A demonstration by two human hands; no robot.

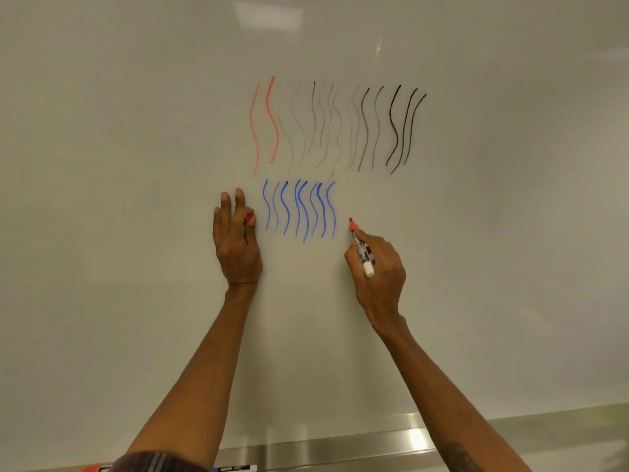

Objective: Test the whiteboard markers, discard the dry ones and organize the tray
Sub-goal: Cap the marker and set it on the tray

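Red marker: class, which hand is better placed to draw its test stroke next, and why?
Right. The right hand grips the uncapped red marker, its tip pointing at bare whiteboard just right of the blue strokes. The left hand holds only the red cap, left of those strokes.

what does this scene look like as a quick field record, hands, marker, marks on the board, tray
right hand: grips white-barrelled red-tipped marker, uncapped, tip near the board, contact unclear
left hand: pinches small red cap
board: glossy white whiteboard
top row: two red wavy lines, then grey-to-black wavy lines, several faint
lower row: blue wavy lines, left of the marker tip
tray: silver metal ledge below, holding a red-capped marker and a blue-ended marker, both partly cut off
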